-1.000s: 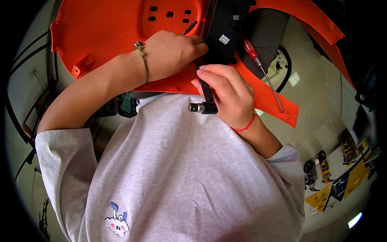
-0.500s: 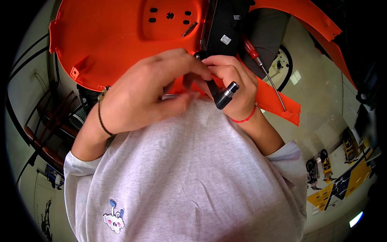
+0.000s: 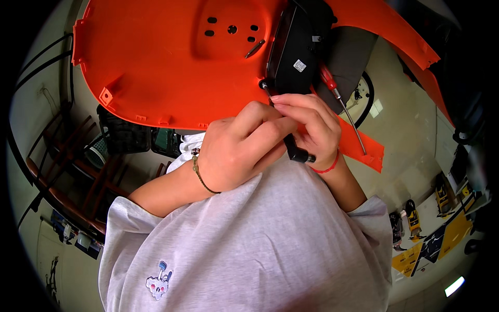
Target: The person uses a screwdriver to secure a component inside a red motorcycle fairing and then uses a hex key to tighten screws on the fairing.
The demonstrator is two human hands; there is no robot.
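Observation:
Both hands are closed on a black L-shaped driver tool (image 3: 297,152). My left hand (image 3: 236,148) curls its fingers over the black body, and my right hand (image 3: 318,127) pinches higher up with thumb and fingers. From the grip, a thin metal shaft reaches to a small round black fitting (image 3: 263,83) at the lower left of a black housing (image 3: 293,49). The housing is set against a large curved orange plastic panel (image 3: 150,62). My fingers hide the tool's middle. A small metal bit (image 3: 254,49) lies loose on the panel, left of the housing.
A red-handled screwdriver (image 3: 328,78) rests to the right, its tip on an orange strip (image 3: 366,148). Behind it is a dark grey pad (image 3: 353,52). An opened black tool case (image 3: 125,132) lies below the panel's left edge, near brown chair frames (image 3: 78,156).
My left hand has moved down and right and closed over the tool. The tool's metal-ended bend has swung lower, and its shaft now shows at the fitting. The view has shifted slightly.

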